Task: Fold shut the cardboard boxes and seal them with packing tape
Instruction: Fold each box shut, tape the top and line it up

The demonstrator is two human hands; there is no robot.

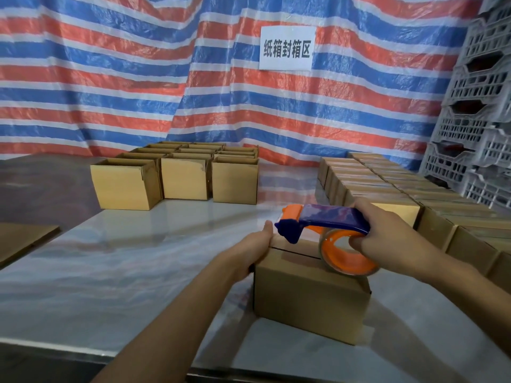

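Left hand (250, 251) grips the top left edge of the cardboard box (307, 294): thumb lies along the top, and the fingers wrap down the left side, mostly hidden. Right hand (387, 233) is clamped on the rear of the blue-and-orange tape dispenser (326, 218), with its fingers curled into the orange hub of the tape roll (345, 258). The hands are apart, one at each side of the box, and the dispenser spans the gap between them. Its blue nose sits just beside the left thumb at the box's far edge, while the roll rests over the right part of the box top. The top flaps are folded down and a dark seam line shows across the lid under the dispenser. The box stands on the pale surface (138, 258) directly beneath both hands. Beyond the left hand is a block of open boxes (182, 178). Behind and to the right of the right hand are rows of closed boxes (387, 189). A flat cardboard sheet (25, 241) lies far left of the left hand. Past both hands hangs a striped tarp (110, 78) with a white sign (287, 48), and grey crates (481, 106) are stacked at far right.
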